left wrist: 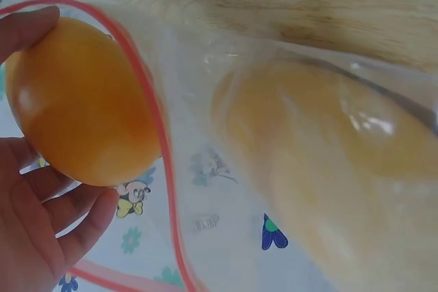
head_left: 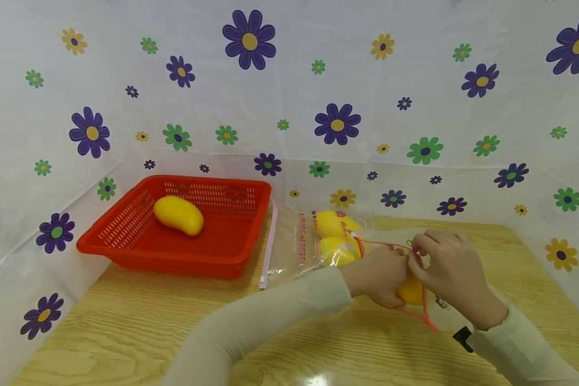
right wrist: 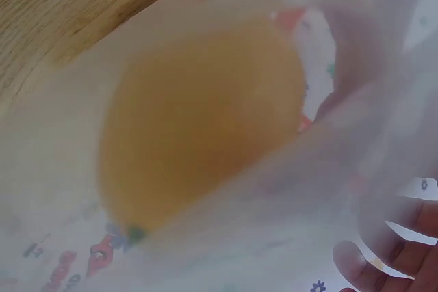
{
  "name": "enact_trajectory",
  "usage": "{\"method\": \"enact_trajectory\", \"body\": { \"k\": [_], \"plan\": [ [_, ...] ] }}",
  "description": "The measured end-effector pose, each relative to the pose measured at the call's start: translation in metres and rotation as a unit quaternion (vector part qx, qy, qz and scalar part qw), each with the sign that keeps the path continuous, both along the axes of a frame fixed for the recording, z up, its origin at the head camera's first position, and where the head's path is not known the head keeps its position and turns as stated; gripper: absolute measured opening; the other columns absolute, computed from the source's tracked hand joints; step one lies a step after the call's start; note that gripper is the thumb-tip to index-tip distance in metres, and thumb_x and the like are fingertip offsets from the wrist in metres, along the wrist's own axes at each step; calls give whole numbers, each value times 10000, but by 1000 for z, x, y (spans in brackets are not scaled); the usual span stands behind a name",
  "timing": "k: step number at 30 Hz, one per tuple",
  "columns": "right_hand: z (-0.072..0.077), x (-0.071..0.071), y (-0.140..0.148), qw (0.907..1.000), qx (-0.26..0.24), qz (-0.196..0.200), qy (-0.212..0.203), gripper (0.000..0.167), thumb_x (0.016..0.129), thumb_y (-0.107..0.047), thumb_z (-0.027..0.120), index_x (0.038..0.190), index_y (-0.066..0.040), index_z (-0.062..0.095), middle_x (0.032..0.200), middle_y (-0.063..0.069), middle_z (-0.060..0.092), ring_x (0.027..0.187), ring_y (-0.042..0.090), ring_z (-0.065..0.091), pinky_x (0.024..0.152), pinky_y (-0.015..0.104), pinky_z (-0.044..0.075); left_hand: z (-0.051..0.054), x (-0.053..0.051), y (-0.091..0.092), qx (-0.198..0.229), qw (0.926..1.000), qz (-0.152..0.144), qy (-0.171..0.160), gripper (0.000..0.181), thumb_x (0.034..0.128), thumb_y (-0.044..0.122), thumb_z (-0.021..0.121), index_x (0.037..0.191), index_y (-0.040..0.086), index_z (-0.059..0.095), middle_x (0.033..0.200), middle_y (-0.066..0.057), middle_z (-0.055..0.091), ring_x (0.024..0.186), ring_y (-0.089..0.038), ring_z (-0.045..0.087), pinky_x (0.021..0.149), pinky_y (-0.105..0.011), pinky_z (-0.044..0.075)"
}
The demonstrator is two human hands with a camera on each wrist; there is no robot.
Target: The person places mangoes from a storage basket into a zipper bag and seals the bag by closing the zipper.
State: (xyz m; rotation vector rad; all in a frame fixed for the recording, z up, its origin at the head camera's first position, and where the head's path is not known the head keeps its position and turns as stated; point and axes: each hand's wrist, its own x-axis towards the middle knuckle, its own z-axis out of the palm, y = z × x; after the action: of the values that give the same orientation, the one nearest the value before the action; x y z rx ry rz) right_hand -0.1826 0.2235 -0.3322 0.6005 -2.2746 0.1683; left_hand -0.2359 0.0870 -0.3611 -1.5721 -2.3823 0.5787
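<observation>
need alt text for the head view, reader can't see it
A person's left hand holds an orange-yellow fruit at the mouth of a clear red-edged bag while the right hand grips the bag's edge. Two yellow fruits show through another clear bag; a red basket holds one more.

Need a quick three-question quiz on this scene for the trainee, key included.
1. How many things lie in the red basket?
2. What colour is the zip beside the left hand? (a) green (b) red (c) blue
3. True or false: the left hand holds nothing.

Key:
1. One, a yellow fruit.
2. b
3. False; it holds an orange fruit.
</observation>
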Motion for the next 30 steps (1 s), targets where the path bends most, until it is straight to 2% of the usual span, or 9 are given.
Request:
{"method": "enact_trajectory", "body": {
  "k": [2, 4, 9, 11, 18, 24, 30],
  "plan": [
    [0, 0, 0, 10000, 13, -7, -14, 155, 653, -118, 738, 661, -92, 586, 597, 12, 526, 554, 177, 473, 585, 372, 416, -2, -1, 3, 19, 9999, -57, -90, 554, 795, 638, 541, 1151, 220, 616, 979, 88, 631, 900, -74, 569, 723, -222, 484],
    [0, 0, -1, 10000, 21, -10, -19, 154, 656, -124, 736, 660, -92, 586, 600, 14, 529, 557, 179, 475, 581, 365, 411, -4, -2, 5, 37, 9997, -100, -197, 550, 794, 626, 554, 1157, 217, 612, 954, 90, 635, 878, -65, 570, 750, -229, 491],
    [-1, 0, 0, 10000, 24, -2, -17, 155, 656, -133, 736, 662, -92, 587, 604, 16, 534, 559, 185, 482, 584, 374, 420, -10, -3, 11, -83, 9992, 17, -393, 599, 789, 636, 567, 1220, 220, 557, 1019, 83, 623, 927, -72, 560, 927, -265, 435],
    [-1, 0, 0, 10000, 22, -3, -14, 157, 652, -131, 738, 662, -90, 587, 604, 18, 534, 558, 187, 485, 587, 382, 428, -13, -3, 13, -131, 9989, 89, -435, 610, 785, 650, 567, 1225, 229, 545, 1017, 87, 611, 932, -72, 552, 955, -257, 404],
    [0, 1, -1, 10000, 11, -24, -32, 162, 658, -137, 744, 657, -93, 587, 598, 7, 524, 554, 184, 480, 589, 384, 433, -17, -5, 16, 225, 9983, -14, -534, 452, 765, 608, 621, 1025, 237, 630, 779, 134, 630, 825, -56, 558, 890, -189, 393],
    [1, 1, -2, 10000, -5, 28, 21, 146, 666, -131, 725, 654, -89, 586, 587, 3, 516, 543, 175, 477, 586, 395, 444, -12, -4, 23, 28, 9981, 39, -620, 489, 758, 593, 635, 1098, 242, 627, 882, 143, 607, 887, -58, 522, 870, -178, 398],
    [2, 3, -1, 10000, -11, 39, -10, 137, 670, -128, 717, 660, -86, 587, 594, 4, 526, 556, 174, 493, 605, 410, 461, -10, -3, 26, -20, 9977, 97, -673, 490, 745, 618, 642, 1070, 252, 636, 915, 149, 597, 930, -45, 506, 861, -154, 397]
  ]
}}
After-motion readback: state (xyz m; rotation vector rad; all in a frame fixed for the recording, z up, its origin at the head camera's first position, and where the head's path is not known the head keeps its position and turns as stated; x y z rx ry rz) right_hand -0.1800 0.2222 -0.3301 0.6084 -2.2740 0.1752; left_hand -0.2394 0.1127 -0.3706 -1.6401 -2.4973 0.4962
